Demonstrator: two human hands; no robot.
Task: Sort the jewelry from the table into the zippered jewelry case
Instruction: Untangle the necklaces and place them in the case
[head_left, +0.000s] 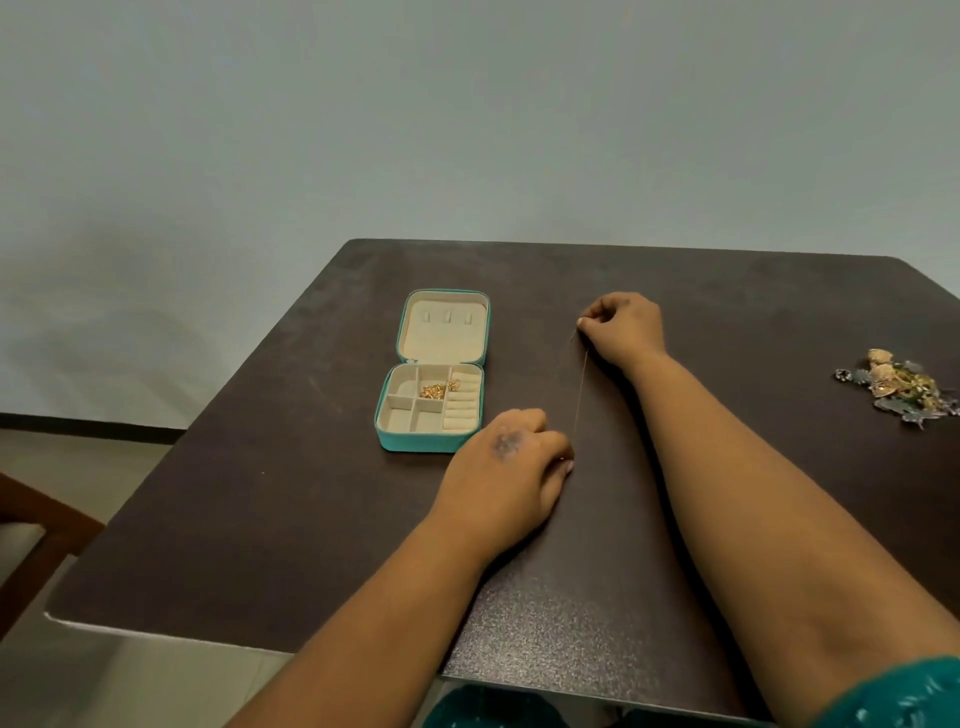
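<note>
Dark table (727, 291), plain wall behind. Thin chain (580, 387) stretched between left hand (511, 457) and right hand (623, 327), both pinching its ends. Open case (431, 410) left of grip. Next, probably: folding chain into a compartment, without tangling.

Dark table (260, 519) bears open jewelry case (415, 441), jewelry pile (898, 387).

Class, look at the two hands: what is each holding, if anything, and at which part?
Both hold one thin chain, stretched between them: the right hand pinches its far end, the left hand its near end.
</note>
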